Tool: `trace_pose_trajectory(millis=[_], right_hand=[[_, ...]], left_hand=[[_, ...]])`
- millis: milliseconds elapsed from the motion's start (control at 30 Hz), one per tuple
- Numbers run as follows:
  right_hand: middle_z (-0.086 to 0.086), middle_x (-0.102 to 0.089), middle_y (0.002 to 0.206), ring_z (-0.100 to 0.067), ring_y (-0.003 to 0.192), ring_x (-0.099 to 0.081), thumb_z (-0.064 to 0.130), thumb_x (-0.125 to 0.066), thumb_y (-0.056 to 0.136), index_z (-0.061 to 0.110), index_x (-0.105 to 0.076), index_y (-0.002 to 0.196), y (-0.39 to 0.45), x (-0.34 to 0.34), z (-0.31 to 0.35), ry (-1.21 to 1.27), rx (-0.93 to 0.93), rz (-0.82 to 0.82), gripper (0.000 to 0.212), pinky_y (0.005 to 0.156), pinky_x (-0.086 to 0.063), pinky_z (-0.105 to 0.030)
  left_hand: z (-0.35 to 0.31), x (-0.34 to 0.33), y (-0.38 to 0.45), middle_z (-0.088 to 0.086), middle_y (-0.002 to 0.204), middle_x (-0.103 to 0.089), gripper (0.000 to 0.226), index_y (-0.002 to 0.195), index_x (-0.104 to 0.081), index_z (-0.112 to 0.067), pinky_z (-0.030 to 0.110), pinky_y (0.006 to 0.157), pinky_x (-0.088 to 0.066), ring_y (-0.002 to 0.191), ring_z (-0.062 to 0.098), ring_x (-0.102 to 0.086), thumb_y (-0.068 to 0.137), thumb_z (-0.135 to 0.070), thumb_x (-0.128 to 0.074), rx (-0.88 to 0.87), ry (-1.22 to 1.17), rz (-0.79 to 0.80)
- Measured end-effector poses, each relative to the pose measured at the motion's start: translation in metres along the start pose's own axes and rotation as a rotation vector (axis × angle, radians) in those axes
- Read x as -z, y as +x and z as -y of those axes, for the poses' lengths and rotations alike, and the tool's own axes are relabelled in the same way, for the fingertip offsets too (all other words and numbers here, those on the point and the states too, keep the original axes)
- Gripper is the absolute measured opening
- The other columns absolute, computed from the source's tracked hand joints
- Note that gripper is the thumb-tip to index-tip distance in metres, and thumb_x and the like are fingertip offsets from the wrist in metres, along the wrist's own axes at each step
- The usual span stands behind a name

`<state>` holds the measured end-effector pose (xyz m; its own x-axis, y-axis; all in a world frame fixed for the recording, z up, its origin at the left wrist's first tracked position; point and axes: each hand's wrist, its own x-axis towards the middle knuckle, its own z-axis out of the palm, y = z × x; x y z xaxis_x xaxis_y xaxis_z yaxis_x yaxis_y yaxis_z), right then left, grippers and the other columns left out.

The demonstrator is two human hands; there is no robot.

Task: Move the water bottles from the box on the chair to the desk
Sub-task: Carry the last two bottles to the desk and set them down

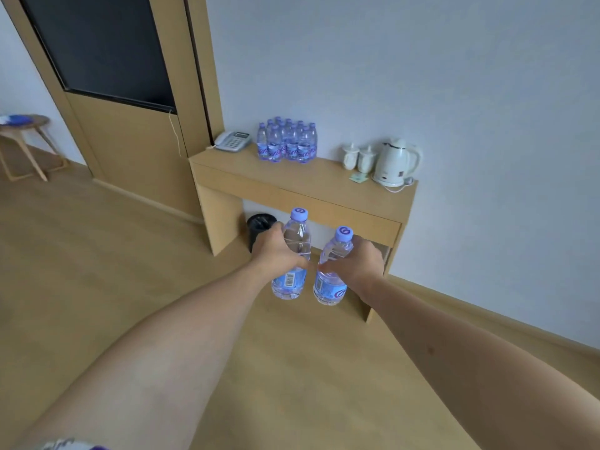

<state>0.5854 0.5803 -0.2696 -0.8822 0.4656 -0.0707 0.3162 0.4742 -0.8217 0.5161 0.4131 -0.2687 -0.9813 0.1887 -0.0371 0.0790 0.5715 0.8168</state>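
My left hand (pixel 276 251) grips a clear water bottle (pixel 293 235) with a purple cap around its middle, upright. My right hand (pixel 357 264) grips a second water bottle (pixel 331 287) of the same kind, tilted slightly. Both are held out in front of me, above the floor and short of the wooden desk (pixel 328 186). A cluster of several like bottles (pixel 287 141) stands on the desk's left part by the wall. The box and the chair are out of view.
On the desk sit a telephone (pixel 233 141) at the left, two white cups (pixel 358 157) and a white kettle (pixel 394 162) at the right. A black bin (pixel 258 228) stands under the desk. A wooden stool (pixel 24 141) is far left.
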Motion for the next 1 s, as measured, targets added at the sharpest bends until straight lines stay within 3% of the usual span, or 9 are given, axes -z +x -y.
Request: trace_pose_trajectory(millis=[133, 333, 500, 700, 833, 933, 1000], right_hand=[[0.007, -0.072, 0.090, -0.018, 0.086, -0.068, 0.030, -0.088, 0.055, 0.025, -0.065, 0.097, 0.055, -0.045, 0.049, -0.003, -0.021, -0.002, 0.049, 0.079, -0.059, -0.039], [0.004, -0.071, 0.091, -0.021, 0.086, -0.069, 0.034, -0.085, 0.057, 0.025, -0.063, 0.102, 0.138, -0.100, 0.095, 0.006, -0.032, 0.003, 0.051, 0.076, -0.058, -0.036], [0.003, -0.071, 0.091, -0.022, 0.086, -0.068, 0.033, -0.089, 0.055, 0.024, -0.064, 0.101, 0.220, -0.138, 0.106, -0.007, -0.045, 0.013, 0.053, 0.077, -0.058, -0.039], [0.001, -0.071, 0.097, -0.025, 0.091, -0.068, 0.031, -0.091, 0.055, 0.021, -0.064, 0.105, 0.355, -0.165, 0.113, 0.029, -0.037, 0.017, 0.058, 0.083, -0.057, -0.044], [0.002, -0.068, 0.096, -0.024, 0.092, -0.067, 0.032, -0.093, 0.055, 0.021, -0.063, 0.104, 0.449, -0.169, 0.124, 0.017, -0.077, -0.005, 0.058, 0.080, -0.055, -0.038], [0.002, -0.065, 0.097, -0.024, 0.091, -0.064, 0.032, -0.094, 0.055, 0.022, -0.061, 0.108, 0.515, -0.172, 0.133, -0.002, -0.071, -0.012, 0.064, 0.079, -0.055, -0.038], [0.002, -0.064, 0.097, -0.024, 0.091, -0.063, 0.030, -0.094, 0.054, 0.022, -0.060, 0.111, 0.552, -0.176, 0.135, 0.001, -0.080, -0.017, 0.066, 0.079, -0.055, -0.039]], left_hand=[[0.011, 0.050, 0.078, -0.008, 0.101, -0.065, 0.071, 0.103, -0.055, -0.023, 0.041, 0.084, -0.058, 0.094, 0.017, -0.066, 0.045, -0.030, -0.095, -0.001, 0.007, -0.003], [0.026, 0.090, 0.180, -0.007, 0.102, -0.068, 0.076, 0.105, -0.055, -0.019, 0.035, 0.082, -0.057, 0.090, 0.012, -0.067, 0.045, -0.037, -0.098, -0.002, -0.011, -0.028], [0.052, 0.086, 0.261, -0.005, 0.098, -0.067, 0.072, 0.099, -0.053, -0.020, 0.039, 0.081, -0.058, 0.090, 0.016, -0.067, 0.045, -0.035, -0.098, 0.007, 0.050, 0.028], [0.061, 0.073, 0.393, -0.010, 0.094, -0.067, 0.073, 0.101, -0.054, -0.018, 0.032, 0.074, -0.056, 0.085, 0.009, -0.066, 0.045, -0.033, -0.098, 0.034, 0.039, 0.027], [0.044, 0.064, 0.485, -0.017, 0.090, -0.065, 0.073, 0.102, -0.054, -0.018, 0.024, 0.065, -0.052, 0.080, 0.001, -0.063, 0.045, -0.028, -0.097, 0.061, 0.063, 0.074], [0.031, 0.055, 0.554, -0.007, 0.102, -0.066, 0.076, 0.106, -0.052, -0.018, 0.036, 0.080, -0.057, 0.093, 0.017, -0.065, 0.046, -0.029, -0.097, 0.043, 0.102, 0.079], [0.028, 0.050, 0.592, -0.005, 0.102, -0.064, 0.076, 0.105, -0.051, -0.018, 0.038, 0.081, -0.057, 0.094, 0.019, -0.064, 0.045, -0.031, -0.097, 0.048, 0.127, 0.080]])
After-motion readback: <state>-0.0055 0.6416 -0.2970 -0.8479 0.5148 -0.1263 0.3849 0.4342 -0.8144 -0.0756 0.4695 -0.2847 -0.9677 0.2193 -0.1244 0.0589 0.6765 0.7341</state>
